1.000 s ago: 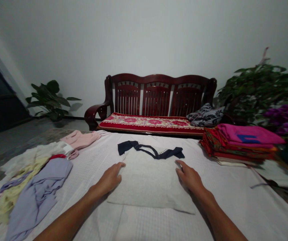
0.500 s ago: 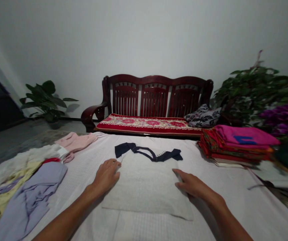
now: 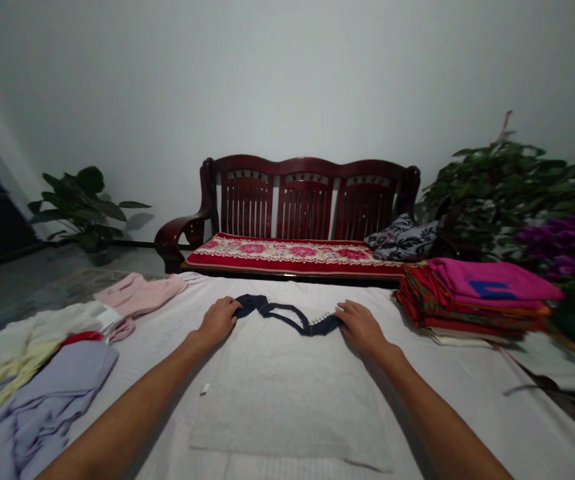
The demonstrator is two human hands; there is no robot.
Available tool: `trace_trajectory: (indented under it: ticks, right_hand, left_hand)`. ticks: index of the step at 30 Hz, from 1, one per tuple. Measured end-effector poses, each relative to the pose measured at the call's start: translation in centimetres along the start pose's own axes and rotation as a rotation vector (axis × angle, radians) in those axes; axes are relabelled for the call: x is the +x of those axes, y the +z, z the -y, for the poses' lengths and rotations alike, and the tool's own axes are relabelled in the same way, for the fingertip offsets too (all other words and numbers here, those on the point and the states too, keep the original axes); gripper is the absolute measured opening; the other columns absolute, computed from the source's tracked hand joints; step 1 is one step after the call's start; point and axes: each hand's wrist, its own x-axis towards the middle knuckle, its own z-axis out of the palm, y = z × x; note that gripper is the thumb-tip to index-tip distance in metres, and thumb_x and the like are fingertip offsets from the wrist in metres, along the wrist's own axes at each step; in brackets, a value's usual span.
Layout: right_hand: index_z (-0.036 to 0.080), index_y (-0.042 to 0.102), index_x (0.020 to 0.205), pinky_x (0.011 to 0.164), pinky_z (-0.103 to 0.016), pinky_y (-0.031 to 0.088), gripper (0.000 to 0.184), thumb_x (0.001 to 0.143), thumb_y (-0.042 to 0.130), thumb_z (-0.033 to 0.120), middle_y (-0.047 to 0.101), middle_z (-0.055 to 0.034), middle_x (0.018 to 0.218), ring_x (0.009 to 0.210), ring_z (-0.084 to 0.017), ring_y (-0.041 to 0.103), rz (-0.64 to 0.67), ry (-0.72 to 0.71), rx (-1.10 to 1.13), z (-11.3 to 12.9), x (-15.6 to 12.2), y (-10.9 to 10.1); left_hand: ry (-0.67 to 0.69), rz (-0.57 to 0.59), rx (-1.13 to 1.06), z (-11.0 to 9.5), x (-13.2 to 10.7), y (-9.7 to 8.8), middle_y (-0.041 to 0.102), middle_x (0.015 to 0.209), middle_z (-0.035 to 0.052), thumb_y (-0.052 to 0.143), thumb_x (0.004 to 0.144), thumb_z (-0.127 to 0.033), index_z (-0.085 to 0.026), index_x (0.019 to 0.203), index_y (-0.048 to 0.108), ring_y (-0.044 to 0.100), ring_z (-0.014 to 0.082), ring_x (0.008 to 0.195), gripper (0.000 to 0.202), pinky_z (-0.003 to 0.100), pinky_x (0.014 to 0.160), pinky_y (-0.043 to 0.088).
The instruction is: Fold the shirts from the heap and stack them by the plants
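Observation:
A light grey shirt (image 3: 292, 383) with navy sleeves and a navy neckline lies spread flat on the white-covered table (image 3: 140, 383), its collar pointing away from me. A small side label (image 3: 204, 389) sticks out at its left edge. My left hand (image 3: 220, 320) is closed at the left navy sleeve, with the fingertips bent over the cloth. On the opposite side my right hand (image 3: 362, 325) pinches the right sleeve, covering most of it. White lace-like trim (image 3: 323, 318) shows by the neckline.
Loose clothes lie at left: a lavender garment (image 3: 62, 387), a pink one (image 3: 142, 293) and a white one (image 3: 42, 333). At right stands a folded stack of cloth (image 3: 467, 300). Behind the table is a wooden sofa (image 3: 305, 200); plants (image 3: 507, 193) flank it.
Both hands have moved from the shirt's sides up to its sleeves and closed on them. The hem now lies nearer to me, and a side label has come into sight.

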Motion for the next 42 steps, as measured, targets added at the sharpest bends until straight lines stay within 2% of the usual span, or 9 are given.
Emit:
trace_trajectory:
  ticks: [6, 9, 13, 17, 21, 24, 30, 35, 42]
  right_hand:
    - [0.021, 0.067, 0.107, 0.084, -0.03, 0.041, 0.026, 0.098, 0.045, 0.03, 0.073, -0.0066, 0.098, 0.095, -0.022, 0.064, 0.01, 0.14, 0.113, -2.4, 2.0, -0.6]
    - [0.023, 0.064, 0.113, 0.072, -0.029, 0.039, 0.029, 0.1, 0.042, 0.036, 0.074, -0.0073, 0.102, 0.092, -0.022, 0.066, -0.033, 0.356, 0.123, -2.8, 3.3, -1.3]
    - [0.019, 0.066, 0.113, 0.074, -0.032, 0.041, 0.039, 0.102, 0.034, 0.039, 0.072, -0.0131, 0.113, 0.102, -0.026, 0.066, 0.052, 0.539, 0.125, -3.6, 4.5, -1.4]
    - [0.019, 0.07, 0.104, 0.076, -0.033, 0.043, 0.048, 0.102, 0.03, 0.045, 0.072, -0.0131, 0.115, 0.105, -0.027, 0.066, 0.153, 0.576, 0.177, -4.6, 4.5, -1.2]
    - [0.023, 0.071, 0.103, 0.071, -0.03, 0.043, 0.033, 0.092, 0.052, 0.049, 0.074, -0.0078, 0.107, 0.097, -0.025, 0.068, 0.27, 0.589, 0.26, -5.2, 3.9, -0.9]
    - [0.021, 0.07, 0.099, 0.072, -0.029, 0.042, 0.027, 0.09, 0.056, 0.042, 0.073, -0.0083, 0.103, 0.095, -0.023, 0.067, 0.21, 0.556, 0.288, -5.0, 3.6, -0.3]
    - [0.02, 0.067, 0.092, 0.073, -0.027, 0.043, 0.022, 0.09, 0.05, 0.033, 0.072, -0.0047, 0.089, 0.084, -0.02, 0.065, -0.047, 0.387, 0.489, -4.4, 3.6, 0.8]
    - [0.021, 0.07, 0.097, 0.076, -0.028, 0.045, 0.025, 0.09, 0.049, 0.034, 0.074, -0.0048, 0.094, 0.087, -0.021, 0.067, -0.199, 0.524, 0.488, -5.1, 4.3, 1.4]
    - [0.022, 0.069, 0.114, 0.081, -0.032, 0.046, 0.031, 0.091, 0.05, 0.026, 0.071, -0.0096, 0.114, 0.103, -0.025, 0.065, -0.101, 0.674, 0.237, -4.6, 3.2, 1.6]
  left_hand:
    - [-0.14, 0.052, -0.411, 2.7, 3.1, -0.8, 0.073, 0.094, 0.0036, 0.055, 0.064, -0.007, -0.02, 0.084, 0.07, 0.064, 0.0229, 0.099, 0.028, 0.032, 0.091, 0.048]
    - [-0.188, 0.087, -0.479, 3.6, 4.7, -1.2, 0.072, 0.078, 0.0009, 0.054, 0.064, -0.014, -0.019, 0.079, 0.068, 0.067, 0.0202, 0.081, 0.021, 0.029, 0.076, 0.052]
    - [-0.258, 0.118, -0.483, 4.0, 6.3, -1.8, 0.069, 0.063, 0.0018, 0.055, 0.064, -0.02, -0.018, 0.069, 0.065, 0.066, 0.0207, 0.066, 0.011, 0.029, 0.064, 0.051]
    - [-0.217, 0.063, -0.473, 3.3, 7.2, -1.8, 0.076, 0.09, 0.005, 0.058, 0.07, -0.028, -0.019, 0.086, 0.07, 0.069, 0.0231, 0.089, 0.022, 0.031, 0.08, 0.053]
    - [0.0, 0.068, -0.335, 1.3, 7.3, -0.3, 0.069, 0.123, 0.0085, 0.068, 0.068, -0.028, -0.019, 0.118, 0.068, 0.063, 0.0256, 0.115, 0.051, 0.031, 0.1, 0.046]
    - [0.091, 0.073, -0.191, -0.5, 7.2, 1.0, 0.067, 0.128, 0.0093, 0.066, 0.077, -0.032, -0.02, 0.122, 0.066, 0.061, 0.0256, 0.119, 0.047, 0.032, 0.103, 0.043]
    - [-0.017, 0.068, -0.1, -2.6, 8.4, 1.1, 0.074, 0.102, 0.0039, 0.056, 0.087, -0.025, -0.024, 0.096, 0.071, 0.066, 0.0227, 0.099, 0.018, 0.03, 0.085, 0.046]
    - [-0.156, -0.019, -0.094, -3.5, 11.1, -0.3, 0.074, 0.106, 0.0056, 0.046, 0.095, -0.032, -0.023, 0.102, 0.067, 0.067, 0.0226, 0.098, 0.024, 0.029, 0.079, 0.046]
    - [-0.247, -0.133, -0.005, -5.3, 10.9, 0.6, 0.066, 0.122, 0.0186, 0.048, 0.094, -0.024, -0.014, 0.127, 0.061, 0.062, 0.0343, 0.114, 0.037, 0.047, 0.099, 0.043]
